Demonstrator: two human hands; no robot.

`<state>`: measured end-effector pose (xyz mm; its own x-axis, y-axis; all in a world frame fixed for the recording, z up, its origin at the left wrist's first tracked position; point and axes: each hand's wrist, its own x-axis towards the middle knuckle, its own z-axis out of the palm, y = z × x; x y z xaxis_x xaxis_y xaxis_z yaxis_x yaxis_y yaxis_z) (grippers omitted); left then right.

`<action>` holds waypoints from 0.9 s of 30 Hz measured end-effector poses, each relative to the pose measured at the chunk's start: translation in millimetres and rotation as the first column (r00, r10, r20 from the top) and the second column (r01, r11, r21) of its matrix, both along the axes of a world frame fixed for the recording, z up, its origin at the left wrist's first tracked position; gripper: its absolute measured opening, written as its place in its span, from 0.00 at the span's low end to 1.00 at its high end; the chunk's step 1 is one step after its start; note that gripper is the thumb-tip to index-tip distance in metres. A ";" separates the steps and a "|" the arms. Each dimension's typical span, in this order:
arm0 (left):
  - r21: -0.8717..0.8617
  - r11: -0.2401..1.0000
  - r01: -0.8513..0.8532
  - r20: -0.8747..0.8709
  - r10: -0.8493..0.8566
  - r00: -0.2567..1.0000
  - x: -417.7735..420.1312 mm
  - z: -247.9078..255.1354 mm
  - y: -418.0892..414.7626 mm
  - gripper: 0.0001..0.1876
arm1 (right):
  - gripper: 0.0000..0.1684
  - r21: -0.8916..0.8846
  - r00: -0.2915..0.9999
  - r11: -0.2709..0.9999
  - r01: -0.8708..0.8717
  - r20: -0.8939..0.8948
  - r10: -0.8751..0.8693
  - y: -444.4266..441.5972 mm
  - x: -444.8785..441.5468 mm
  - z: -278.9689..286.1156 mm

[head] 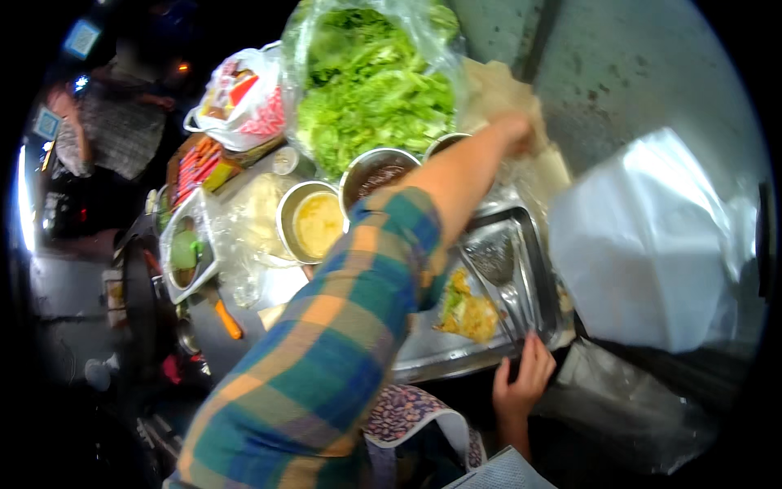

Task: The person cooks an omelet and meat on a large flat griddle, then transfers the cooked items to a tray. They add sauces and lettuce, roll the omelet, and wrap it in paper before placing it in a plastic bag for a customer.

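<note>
My left arm, in a plaid sleeve, stretches across the middle. Its blurred hand is over brown paper against the metal wall; its grip is unclear. Lower right, my right hand rests its fingertips at the near edge of a metal tray, by the ends of long metal utensils. Its thumb stands apart, and I cannot tell whether it grips a utensil. In the tray lies a piece of yellow-brown food with green bits. My sleeve hides part of the tray and the counter.
A clear bag of lettuce stands at the back. Before it are metal pots of yellow liquid and dark sauce. Leftward are packaged sausages, a white bag and an orange-handled tool. A plastic sheet hangs right.
</note>
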<state>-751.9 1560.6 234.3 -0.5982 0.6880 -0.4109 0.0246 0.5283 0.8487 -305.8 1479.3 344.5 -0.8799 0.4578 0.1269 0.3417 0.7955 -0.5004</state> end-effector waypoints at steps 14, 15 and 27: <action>0.446 0.791 -0.419 -0.393 0.594 0.702 112.1 121.7 -118.5 0.11 | 0.29 -0.137 0.951 0.966 -0.221 -0.251 0.182 10.8 -48.1 38.2; 0.491 0.803 -0.338 -0.408 0.555 0.725 128.2 140.5 -143.3 0.10 | 0.29 -0.057 0.912 0.953 -0.298 -0.311 0.267 6.1 -61.2 55.7; 0.299 0.932 -0.205 -0.711 0.361 0.603 255.6 187.1 -414.1 0.14 | 0.07 0.536 0.307 0.290 -0.792 -0.060 0.950 -142.2 -137.3 132.0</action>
